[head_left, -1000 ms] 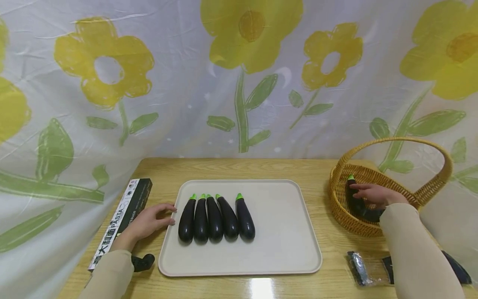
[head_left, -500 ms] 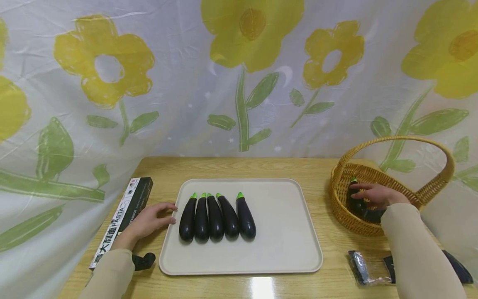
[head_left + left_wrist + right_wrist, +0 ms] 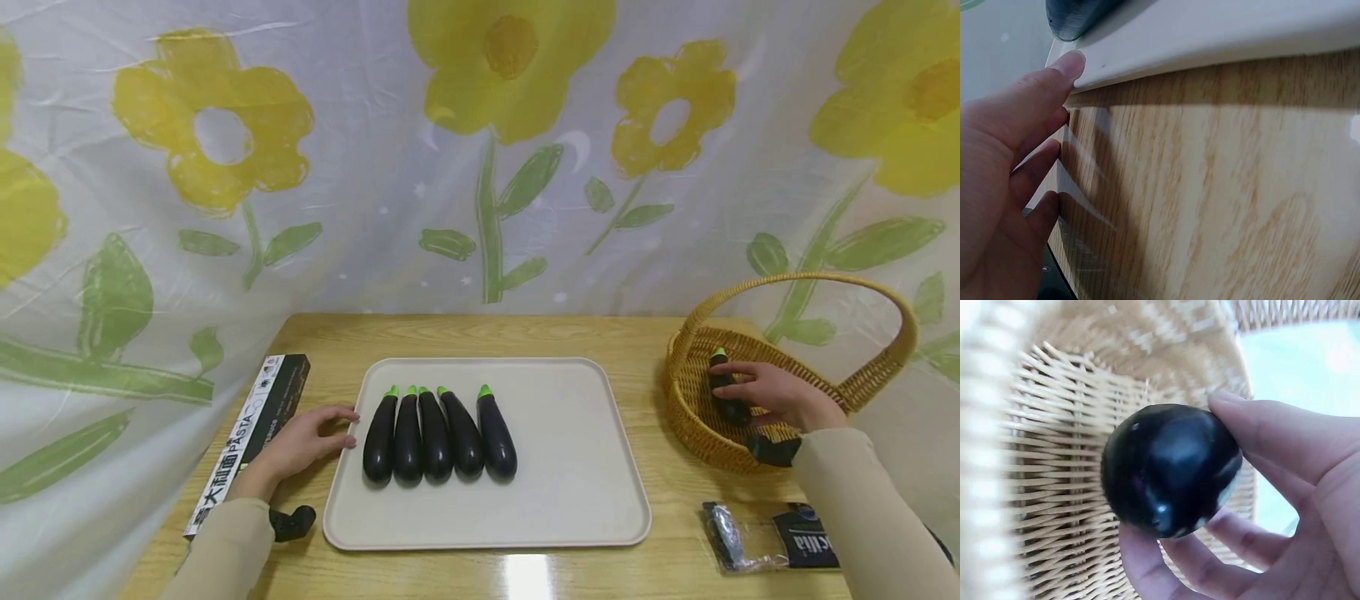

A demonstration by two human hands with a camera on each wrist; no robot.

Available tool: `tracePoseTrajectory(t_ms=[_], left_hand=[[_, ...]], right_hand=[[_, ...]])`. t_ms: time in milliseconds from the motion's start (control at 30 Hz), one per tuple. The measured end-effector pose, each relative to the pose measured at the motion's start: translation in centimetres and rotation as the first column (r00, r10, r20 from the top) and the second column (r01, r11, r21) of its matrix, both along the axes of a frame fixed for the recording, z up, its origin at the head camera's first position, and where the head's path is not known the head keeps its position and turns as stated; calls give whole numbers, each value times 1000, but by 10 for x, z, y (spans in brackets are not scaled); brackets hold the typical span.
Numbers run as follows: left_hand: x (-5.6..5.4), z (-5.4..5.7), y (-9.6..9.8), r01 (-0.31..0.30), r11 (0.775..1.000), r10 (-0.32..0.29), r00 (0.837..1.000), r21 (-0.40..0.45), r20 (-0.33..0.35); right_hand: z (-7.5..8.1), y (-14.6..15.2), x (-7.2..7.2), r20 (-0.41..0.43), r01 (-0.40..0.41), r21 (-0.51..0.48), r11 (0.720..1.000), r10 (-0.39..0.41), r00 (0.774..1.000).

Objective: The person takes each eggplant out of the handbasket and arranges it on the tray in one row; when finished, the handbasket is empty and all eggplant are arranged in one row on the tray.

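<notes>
My right hand (image 3: 783,396) is inside the wicker basket (image 3: 697,437), gripping a dark eggplant (image 3: 726,400) with a green stem end. In the right wrist view, thumb and fingers wrap round the glossy rounded end of this eggplant (image 3: 1169,469), with the woven wall behind. On the left, my left hand (image 3: 303,446) rests at the left rim of the cream tray (image 3: 562,450). Its thumb (image 3: 1069,65) touches the rim in the left wrist view, the other fingers loosely bent beside it. Several eggplants (image 3: 437,437) lie side by side on the tray's left half, stems pointing away.
A long pasta box (image 3: 251,433) lies left of the tray, partly behind my left arm. Below the basket, a clear and black packet (image 3: 757,537) lies partly under my right forearm. The basket's handle (image 3: 802,277) arches high over it. A flowered cloth (image 3: 360,208) hangs behind the table.
My right hand has drawn slightly to the right inside the basket with the eggplant, and more of the packet shows below the sleeve. The left hand keeps its place at the tray's rim.
</notes>
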State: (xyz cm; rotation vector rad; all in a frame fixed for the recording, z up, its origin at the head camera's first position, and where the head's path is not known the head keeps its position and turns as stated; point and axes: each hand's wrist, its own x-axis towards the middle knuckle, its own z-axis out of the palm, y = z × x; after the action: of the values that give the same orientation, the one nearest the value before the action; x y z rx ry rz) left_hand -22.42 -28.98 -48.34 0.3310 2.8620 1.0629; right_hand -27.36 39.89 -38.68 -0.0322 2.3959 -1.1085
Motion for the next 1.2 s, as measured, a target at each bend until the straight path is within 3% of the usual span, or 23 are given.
tracePoseTrajectory(t_ms=[133,333,500,733,833,967,1200], left_hand=[[-2,1,2,0,1000,0,1000,-9,-5],[-2,1,3,-3,1000,3,1000,-13,-1],[-1,3,3,4,1000,-4,1000,-18,-10],[0,4,4,8,1000,-8,1000,-18,-11],[0,4,4,-2,1000,2,1000,-15,7],[0,3,4,-7,1000,8,1000,-13,16],[-1,4,3,-1,1000,1,1000,-17,16]], right_hand=[[5,-6,19,-127,-13,50,999,19,992],[13,-21,55,-311,0,150,989,47,949],[24,-31,79,-354,-7,138,990,56,933],[31,-58,101,-347,-81,51,995,94,933],[22,-78,102,-297,-135,-55,989,113,948],[0,-113,102,-220,-214,-172,962,175,960],[-38,-179,89,-266,-295,-133,946,252,930]])
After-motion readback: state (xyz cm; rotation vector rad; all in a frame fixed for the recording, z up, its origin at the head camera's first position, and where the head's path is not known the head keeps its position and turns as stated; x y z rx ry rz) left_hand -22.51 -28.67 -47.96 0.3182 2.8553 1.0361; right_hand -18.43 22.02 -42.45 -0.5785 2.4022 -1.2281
